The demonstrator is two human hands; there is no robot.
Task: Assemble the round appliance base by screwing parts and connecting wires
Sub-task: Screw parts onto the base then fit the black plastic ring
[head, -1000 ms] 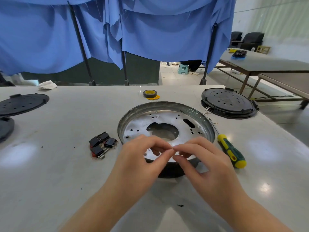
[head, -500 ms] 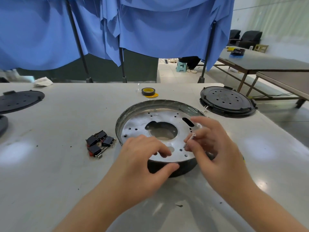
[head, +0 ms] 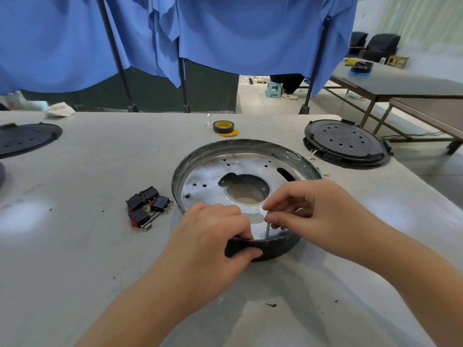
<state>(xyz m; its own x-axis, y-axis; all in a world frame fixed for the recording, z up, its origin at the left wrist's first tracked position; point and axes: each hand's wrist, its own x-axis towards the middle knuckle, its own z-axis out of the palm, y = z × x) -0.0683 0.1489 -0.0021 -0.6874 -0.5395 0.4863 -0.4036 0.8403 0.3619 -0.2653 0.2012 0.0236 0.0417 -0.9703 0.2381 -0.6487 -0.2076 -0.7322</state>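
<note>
A: Fig. shows round base, silver plate w/ dark rim, lying flat at table centre. Where are the hands sitting?

B: Left hand is curling over the near rim, thumb outside, fingers inside, steadying it. Right hand is pinching a thin metal pin or screw, upright, tip going down just inside the near rim.

A: Step in hand?

B: Prob. seating a fastener in a hole near the rim; exact hole is hidden by fingers. Next move is calling for keeping it vertical, then a driver; none is showing in view.

A: Surroundings?

B: Black switches are lying just left of base; tape roll on far side; black vented disc far right, another far left.
</note>
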